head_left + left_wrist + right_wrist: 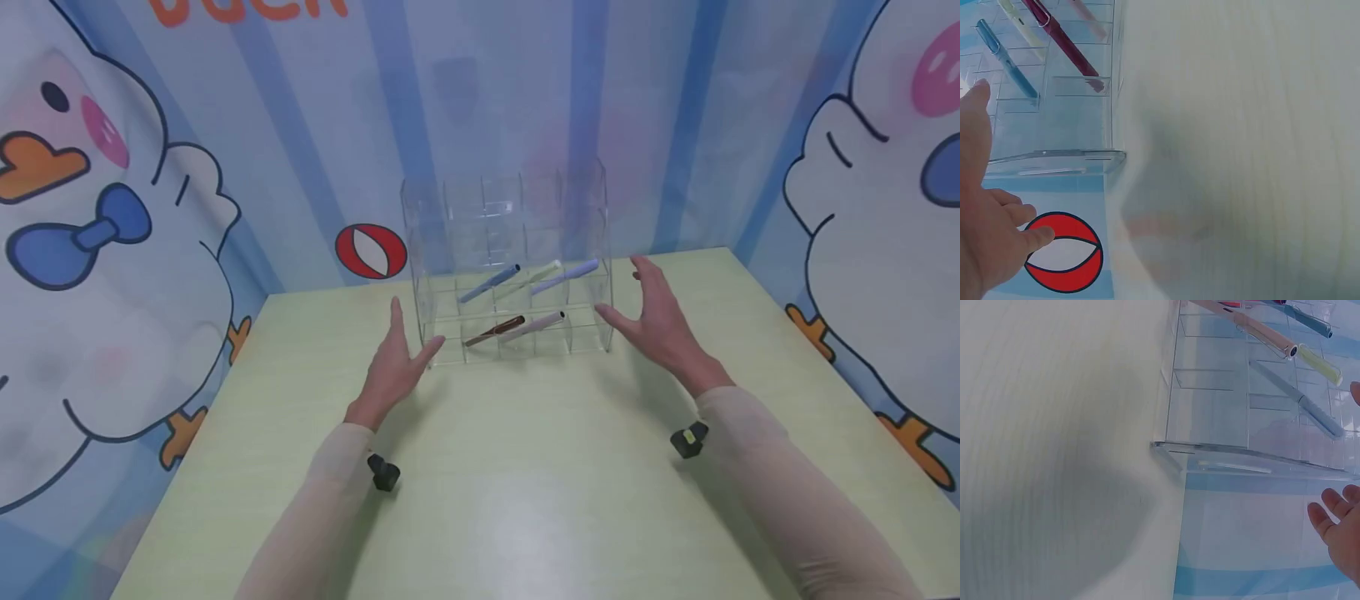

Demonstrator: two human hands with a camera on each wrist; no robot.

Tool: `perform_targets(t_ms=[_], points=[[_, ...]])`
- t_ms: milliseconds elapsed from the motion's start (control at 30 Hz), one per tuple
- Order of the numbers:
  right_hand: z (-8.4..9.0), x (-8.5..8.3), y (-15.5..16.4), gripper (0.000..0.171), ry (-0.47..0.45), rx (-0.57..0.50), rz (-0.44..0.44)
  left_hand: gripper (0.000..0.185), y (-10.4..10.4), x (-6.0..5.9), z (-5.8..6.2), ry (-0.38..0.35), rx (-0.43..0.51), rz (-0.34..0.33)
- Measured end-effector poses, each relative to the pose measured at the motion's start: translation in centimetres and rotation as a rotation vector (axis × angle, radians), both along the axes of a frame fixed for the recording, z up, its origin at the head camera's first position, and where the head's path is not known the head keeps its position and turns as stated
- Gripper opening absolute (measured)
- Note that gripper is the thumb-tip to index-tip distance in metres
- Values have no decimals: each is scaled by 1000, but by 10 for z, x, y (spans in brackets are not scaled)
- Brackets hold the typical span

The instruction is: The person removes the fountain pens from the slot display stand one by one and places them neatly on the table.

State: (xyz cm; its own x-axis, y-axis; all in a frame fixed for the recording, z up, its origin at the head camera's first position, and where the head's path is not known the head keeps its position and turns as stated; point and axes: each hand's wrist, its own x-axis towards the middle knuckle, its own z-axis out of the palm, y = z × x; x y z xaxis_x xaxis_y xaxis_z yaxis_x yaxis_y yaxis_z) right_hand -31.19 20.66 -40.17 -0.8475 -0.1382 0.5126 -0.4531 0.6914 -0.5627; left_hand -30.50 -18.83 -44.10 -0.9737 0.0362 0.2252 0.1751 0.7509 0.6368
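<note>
A clear acrylic organizer point(510, 237) with stepped compartments stands at the back of the table. Several pens lean in it: a blue pen point(490, 283), a pale green pen point(529, 279) and a lavender pen point(565, 276) in a higher row, a dark red pen point(495, 331) and a pale pink pen point(534, 326) in the front row. Beside the organizer's left side is my left hand point(392, 364), fingers extended, thumb apart, holding nothing. My right hand point(663, 324) is at the right side, likewise spread and holding nothing. Whether either thumb touches the acrylic, I cannot tell.
The pale wooden table point(510, 467) extends in front of the organizer. Behind it hangs a blue striped cloth point(300, 150) printed with cartoon ducks and a red ball point(371, 251). A small black device point(384, 473) sits at the left wrist, another black device point(689, 439) at the right.
</note>
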Motion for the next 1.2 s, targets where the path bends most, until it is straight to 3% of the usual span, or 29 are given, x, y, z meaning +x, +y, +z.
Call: perform_targets(t_ms=[233,533,733,900,1200], points=[[1,-8,-11,81,80,-75,60,96,4,-5,-5,-17,124,-19],[-5,-14,-17,74,16,-106,81,85,3,-10,-11,-49,282,-91],[-4,-24,-19,68,33,-111,122,75,4,-15,-13,-33,348,-111],[-3,-27,-24,68,28,-115,118,67,6,-17,-14,-18,355,-84],[0,-34,-28,61,18,-89,72,67,9,-22,-9,24,255,-87]])
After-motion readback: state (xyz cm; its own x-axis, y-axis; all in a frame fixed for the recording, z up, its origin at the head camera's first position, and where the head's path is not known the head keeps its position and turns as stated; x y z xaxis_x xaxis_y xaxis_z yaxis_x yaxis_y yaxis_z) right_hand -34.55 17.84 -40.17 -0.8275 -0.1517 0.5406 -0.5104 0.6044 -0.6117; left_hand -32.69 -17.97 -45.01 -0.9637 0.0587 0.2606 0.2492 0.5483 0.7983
